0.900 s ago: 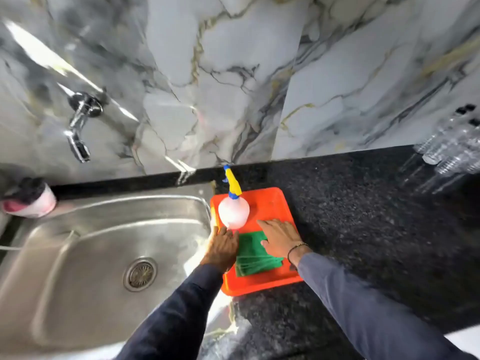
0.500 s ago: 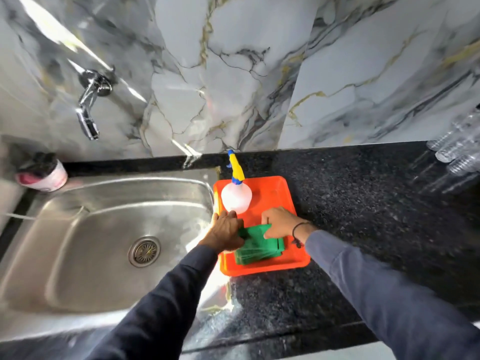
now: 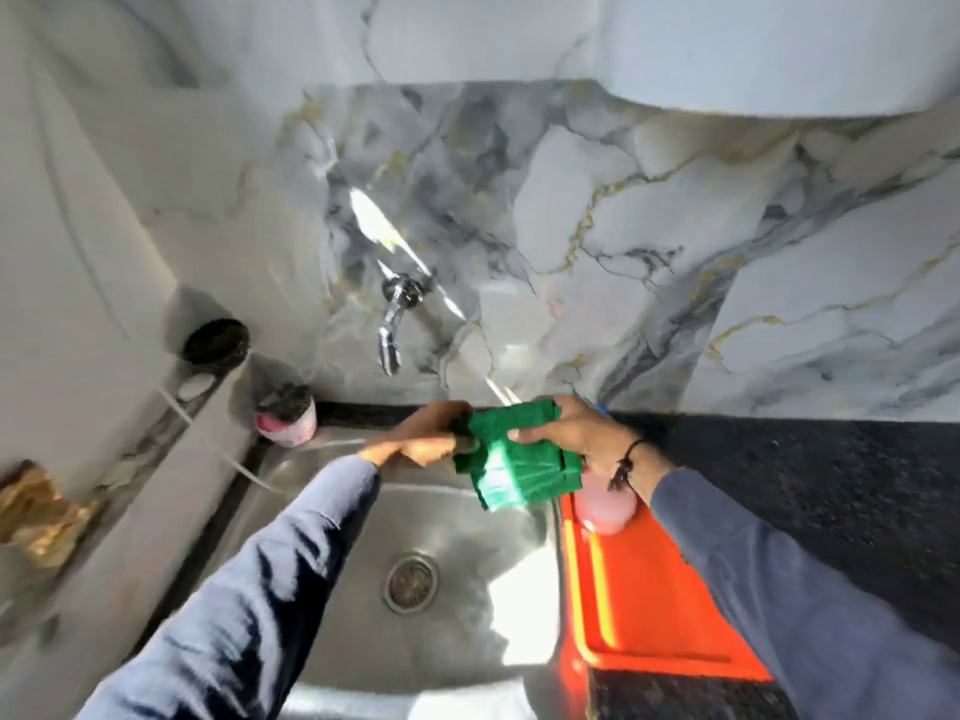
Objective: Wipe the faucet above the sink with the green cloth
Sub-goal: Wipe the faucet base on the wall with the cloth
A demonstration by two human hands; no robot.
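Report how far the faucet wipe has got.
Done: the green cloth is off the orange tray and lifted over the sink. In hand: the left hand and right hand both grip it, folded, below the faucet. Left: the cloth has not touched the faucet, so all the wiping remains.

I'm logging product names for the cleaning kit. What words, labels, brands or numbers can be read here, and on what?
None can be read.
Spray bottle: no label shows; mostly hidden behind the right hand.
Pink tub by the sink: too blurred to tell.
Green cloth, orange tray, faucet: no text.
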